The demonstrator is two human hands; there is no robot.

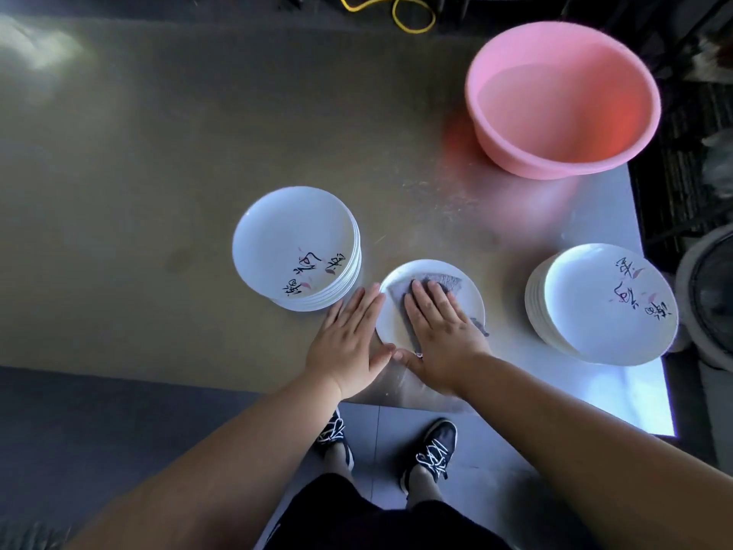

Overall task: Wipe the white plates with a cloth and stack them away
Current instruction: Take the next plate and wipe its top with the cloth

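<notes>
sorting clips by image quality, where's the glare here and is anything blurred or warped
Head view: glare bleaches the table at its near right corner and far left. The pink basin throws a pink reflection onto the steel. Wide-angle stretch enlarges the right forearm toward the corner. Lettering on the left plate stack stays sharp.

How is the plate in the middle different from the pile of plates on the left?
The middle plate lies alone; the left pile is many plates stacked. The middle plate has a grey cloth on it, pressed by the right hand; the left pile is bare on top. The left pile shows black writing; the middle plate's face is mostly covered. Both are white and round.
</notes>
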